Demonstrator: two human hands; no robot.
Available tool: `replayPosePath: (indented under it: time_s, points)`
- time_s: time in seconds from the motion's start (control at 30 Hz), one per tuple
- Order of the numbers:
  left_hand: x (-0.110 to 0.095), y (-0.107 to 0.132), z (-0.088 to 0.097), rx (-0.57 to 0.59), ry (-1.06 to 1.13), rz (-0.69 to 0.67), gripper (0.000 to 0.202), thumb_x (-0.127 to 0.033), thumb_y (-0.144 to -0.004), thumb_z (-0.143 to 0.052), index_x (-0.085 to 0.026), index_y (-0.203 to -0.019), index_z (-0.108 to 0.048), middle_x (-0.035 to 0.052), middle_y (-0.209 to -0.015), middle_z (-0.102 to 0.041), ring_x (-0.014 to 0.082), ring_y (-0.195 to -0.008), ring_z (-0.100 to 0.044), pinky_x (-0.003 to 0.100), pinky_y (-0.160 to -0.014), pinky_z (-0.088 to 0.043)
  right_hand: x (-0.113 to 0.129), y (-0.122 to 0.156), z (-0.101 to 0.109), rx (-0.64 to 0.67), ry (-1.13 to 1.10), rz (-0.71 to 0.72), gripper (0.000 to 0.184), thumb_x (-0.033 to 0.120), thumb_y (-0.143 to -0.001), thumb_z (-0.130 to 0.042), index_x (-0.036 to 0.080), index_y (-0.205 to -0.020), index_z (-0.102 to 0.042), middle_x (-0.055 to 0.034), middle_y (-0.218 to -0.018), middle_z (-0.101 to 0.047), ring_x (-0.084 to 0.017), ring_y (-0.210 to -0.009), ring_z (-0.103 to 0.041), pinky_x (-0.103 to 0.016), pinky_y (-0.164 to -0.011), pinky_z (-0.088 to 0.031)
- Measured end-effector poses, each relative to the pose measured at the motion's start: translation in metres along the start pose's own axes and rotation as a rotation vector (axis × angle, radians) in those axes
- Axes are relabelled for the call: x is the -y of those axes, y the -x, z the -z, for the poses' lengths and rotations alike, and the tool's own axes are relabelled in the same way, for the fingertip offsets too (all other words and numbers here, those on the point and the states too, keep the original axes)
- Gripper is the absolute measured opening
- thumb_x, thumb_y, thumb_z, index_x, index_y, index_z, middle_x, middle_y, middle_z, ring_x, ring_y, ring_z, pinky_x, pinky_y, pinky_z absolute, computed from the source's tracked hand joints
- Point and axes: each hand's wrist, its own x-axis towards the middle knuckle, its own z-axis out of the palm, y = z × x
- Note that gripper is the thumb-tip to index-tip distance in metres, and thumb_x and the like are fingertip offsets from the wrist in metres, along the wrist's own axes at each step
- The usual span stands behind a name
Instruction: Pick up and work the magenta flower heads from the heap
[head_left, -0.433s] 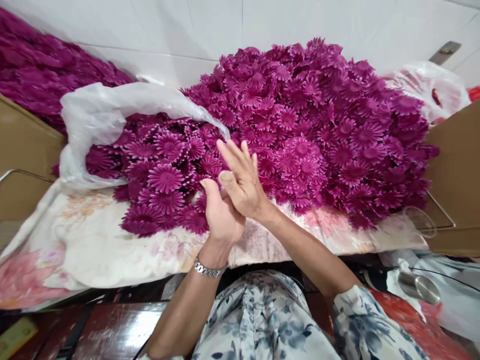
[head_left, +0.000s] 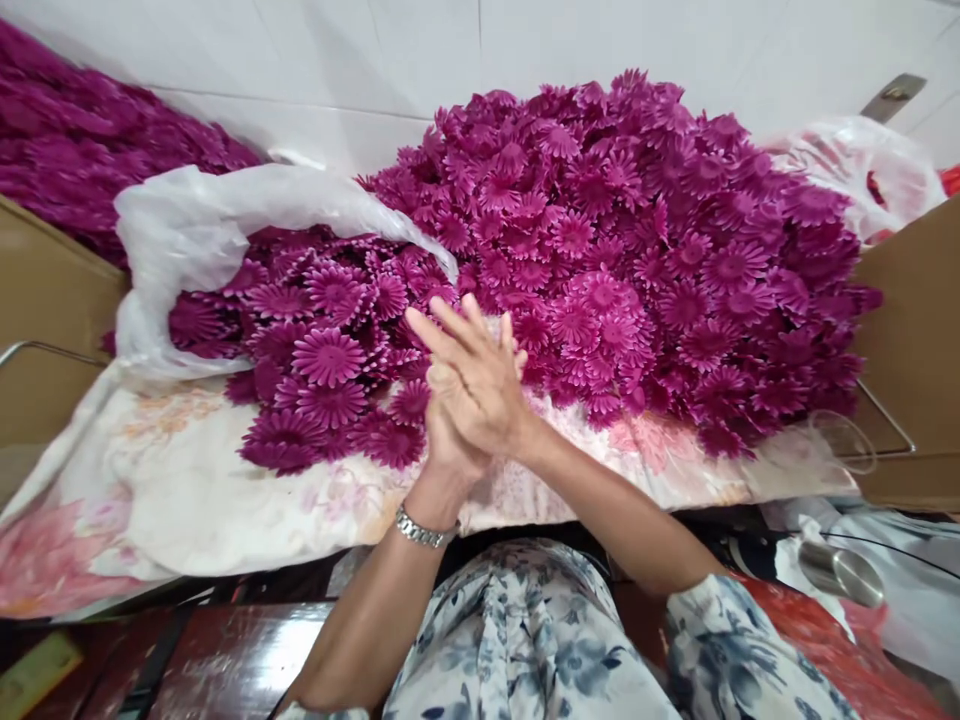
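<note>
My right hand (head_left: 486,392) lies across my left hand (head_left: 448,442), palm against palm, above the front edge of the cloth. Its fingers are stretched out and spread, and no object shows in it. Most of the left hand is hidden beneath it; the thumb side and a few fingertips show, and it looks open too. Just beyond both hands rises a large heap of purple artificial flower heads (head_left: 600,250). More purple flower heads (head_left: 330,358) spill from a white plastic bag (head_left: 180,210) to the left of my hands.
A floral cloth (head_left: 225,500) lies beneath the flowers. Brown cardboard flaps with wire handles stand left (head_left: 56,300) and right (head_left: 907,350). Another purple pile (head_left: 97,140) sits at back left. Near the lower right are a metal cup (head_left: 840,572) and red plastic (head_left: 802,630).
My two hands have come closer together. The right hand has slid down over the left, now covering its thumb and palm. The flowers have not visibly moved.
</note>
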Motion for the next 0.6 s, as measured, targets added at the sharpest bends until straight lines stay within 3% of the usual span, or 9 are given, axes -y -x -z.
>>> replayPosePath:
  time_s: [0.13, 0.2, 0.27, 0.3, 0.43, 0.53, 0.6]
  points:
    - [0.004, -0.009, 0.006, -0.061, 0.697, 0.194, 0.027, -0.033, -0.087, -0.043, -0.019, -0.083, -0.066, 0.0032, -0.085, -0.067, 0.014, -0.089, -0.063, 0.026, -0.081, -0.05, -0.03, 0.0, 0.005, -0.098, 0.037, 0.046, 0.049, 0.05, -0.089, -0.042, 0.026, -0.131, -0.048, -0.0069, -0.145, -0.038, -0.031, -0.142, -0.016, -0.06, -0.113, 0.002]
    - [0.007, -0.012, 0.012, -0.208, 0.81, 0.273, 0.011, -0.028, -0.077, -0.06, -0.018, -0.073, -0.064, -0.0003, -0.076, -0.063, 0.0104, -0.076, -0.06, 0.021, -0.076, -0.048, -0.036, 0.01, 0.01, -0.125, -0.002, 0.09, 0.047, 0.048, -0.088, -0.046, 0.02, -0.126, -0.053, -0.0122, -0.136, -0.048, -0.03, -0.135, -0.032, -0.056, -0.112, -0.017]
    - [0.01, -0.013, 0.015, -0.338, 0.739, 0.28, 0.014, -0.03, -0.074, -0.064, -0.017, -0.071, -0.063, -0.0009, -0.074, -0.06, 0.0088, -0.072, -0.056, 0.02, -0.074, -0.045, -0.038, 0.019, 0.015, -0.109, -0.094, 0.1, 0.041, 0.044, -0.087, -0.049, 0.016, -0.115, -0.059, -0.0132, -0.115, -0.06, -0.025, -0.114, -0.052, -0.045, -0.099, -0.04]
    - [0.01, -0.012, 0.016, -0.361, 0.696, 0.269, 0.018, -0.034, -0.076, -0.063, -0.017, -0.072, -0.063, -0.0003, -0.076, -0.06, 0.0091, -0.073, -0.055, 0.02, -0.074, -0.045, -0.038, 0.023, 0.017, -0.093, -0.155, 0.089, 0.035, 0.042, -0.086, -0.052, 0.016, -0.108, -0.061, -0.0111, -0.103, -0.064, -0.022, -0.101, -0.057, -0.04, -0.09, -0.045]
    - [0.007, -0.004, 0.016, -0.228, 0.724, 0.269, 0.028, -0.045, -0.076, -0.061, -0.017, -0.081, -0.065, 0.0014, -0.081, -0.06, 0.0107, -0.077, -0.055, 0.022, -0.073, -0.043, -0.04, 0.028, 0.023, 0.004, -0.496, -0.079, 0.012, 0.03, -0.084, -0.056, 0.018, -0.082, -0.059, -0.0014, -0.076, -0.061, -0.013, -0.072, -0.056, -0.028, -0.069, -0.046]
    - [0.003, 0.003, 0.02, -0.084, 0.799, 0.298, 0.031, -0.037, -0.063, -0.074, -0.016, -0.084, -0.065, 0.0007, -0.078, -0.062, 0.0107, -0.072, -0.055, 0.023, -0.071, -0.044, -0.051, 0.025, 0.027, 0.066, -0.763, -0.252, 0.013, 0.03, -0.082, -0.058, 0.018, -0.077, -0.055, 0.0029, -0.068, -0.054, -0.009, -0.061, -0.05, -0.023, -0.058, -0.041]
    - [0.002, 0.006, 0.023, -0.024, 0.795, 0.321, 0.032, -0.028, -0.056, -0.079, -0.016, -0.081, -0.064, -0.0005, -0.073, -0.063, 0.01, -0.067, -0.055, 0.023, -0.069, -0.044, -0.058, 0.023, 0.03, 0.113, -0.85, -0.294, 0.014, 0.031, -0.081, -0.058, 0.018, -0.078, -0.056, 0.0041, -0.065, -0.052, -0.008, -0.058, -0.048, -0.022, -0.056, -0.039]
